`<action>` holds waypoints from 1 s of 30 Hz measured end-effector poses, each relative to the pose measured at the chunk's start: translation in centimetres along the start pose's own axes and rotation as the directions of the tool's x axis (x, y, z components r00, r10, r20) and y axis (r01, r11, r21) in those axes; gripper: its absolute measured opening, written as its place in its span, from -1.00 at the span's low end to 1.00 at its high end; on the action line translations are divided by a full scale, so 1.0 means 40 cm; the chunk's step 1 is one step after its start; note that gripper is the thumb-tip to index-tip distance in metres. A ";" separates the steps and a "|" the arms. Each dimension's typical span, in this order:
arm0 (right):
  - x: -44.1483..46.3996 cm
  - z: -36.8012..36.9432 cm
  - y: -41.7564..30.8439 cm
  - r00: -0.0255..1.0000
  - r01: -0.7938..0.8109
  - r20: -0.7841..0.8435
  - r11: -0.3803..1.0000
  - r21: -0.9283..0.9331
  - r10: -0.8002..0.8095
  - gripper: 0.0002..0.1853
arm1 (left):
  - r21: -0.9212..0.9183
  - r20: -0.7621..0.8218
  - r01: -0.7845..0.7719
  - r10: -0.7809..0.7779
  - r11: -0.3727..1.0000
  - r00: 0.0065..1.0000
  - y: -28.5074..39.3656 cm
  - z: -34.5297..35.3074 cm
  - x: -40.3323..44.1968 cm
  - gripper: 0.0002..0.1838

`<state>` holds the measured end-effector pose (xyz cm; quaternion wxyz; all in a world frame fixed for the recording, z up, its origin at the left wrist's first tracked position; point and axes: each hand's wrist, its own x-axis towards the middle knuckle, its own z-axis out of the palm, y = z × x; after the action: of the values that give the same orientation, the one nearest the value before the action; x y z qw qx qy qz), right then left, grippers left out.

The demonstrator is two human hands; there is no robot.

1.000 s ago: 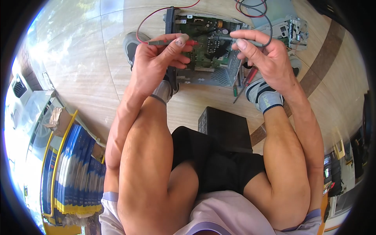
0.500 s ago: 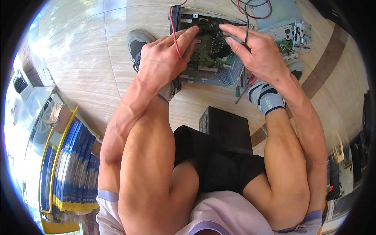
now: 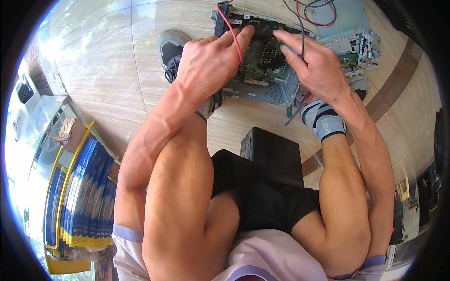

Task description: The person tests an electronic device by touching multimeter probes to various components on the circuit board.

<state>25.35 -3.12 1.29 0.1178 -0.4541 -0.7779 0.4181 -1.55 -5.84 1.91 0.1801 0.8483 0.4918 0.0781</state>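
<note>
A green circuit board in an opened metal chassis lies on the floor between my feet. My left hand is over its left side, fingers closed on a test probe with a red lead; the probe itself is mostly hidden. Across the board, my right hand pinches a second probe, whose black lead runs up past the fingers. Both sets of fingertips are near the board's upper part. Whether the probe tips touch the board, I cannot tell.
Beside my right shoe lies a screwdriver with a green handle. A disassembled metal unit is at upper right. A black box stands between my legs. At left is a yellow rack of blue packets.
The view has shifted slightly, so the board appears farther right. My left hand has moved a little rightward over the board, closer to my right hand. Both hands keep their grip.
</note>
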 end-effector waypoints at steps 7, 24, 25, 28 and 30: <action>0.000 -0.005 -0.004 1.000 0.005 0.030 0.999 -0.050 -0.003 -0.60 | 0.132 0.102 -0.017 0.004 0.991 0.995 0.008 -0.005 0.009 -0.44; -0.005 0.001 0.009 0.997 0.083 0.007 0.994 -0.075 -0.082 -0.59 | -0.011 0.019 0.009 -0.009 1.000 1.000 0.002 -0.002 0.004 -0.45; -0.006 0.002 0.011 0.996 0.087 0.008 0.993 -0.083 -0.087 -0.59 | -0.006 0.033 0.012 -0.012 1.000 0.999 0.002 -0.003 0.004 -0.45; -0.005 0.001 0.011 0.997 0.076 0.020 0.994 -0.084 -0.075 -0.58 | 0.010 0.051 0.017 -0.018 1.000 0.999 0.003 -0.002 0.004 -0.46; -0.005 0.000 0.011 0.997 0.072 0.028 0.994 -0.085 -0.069 -0.58 | 0.024 0.035 0.017 -0.018 1.000 0.999 0.003 0.006 0.003 -0.46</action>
<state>25.74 -3.18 1.01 0.1033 -0.4258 -0.8121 0.3854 -1.32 -5.83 1.71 0.1792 0.8473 0.4968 0.0556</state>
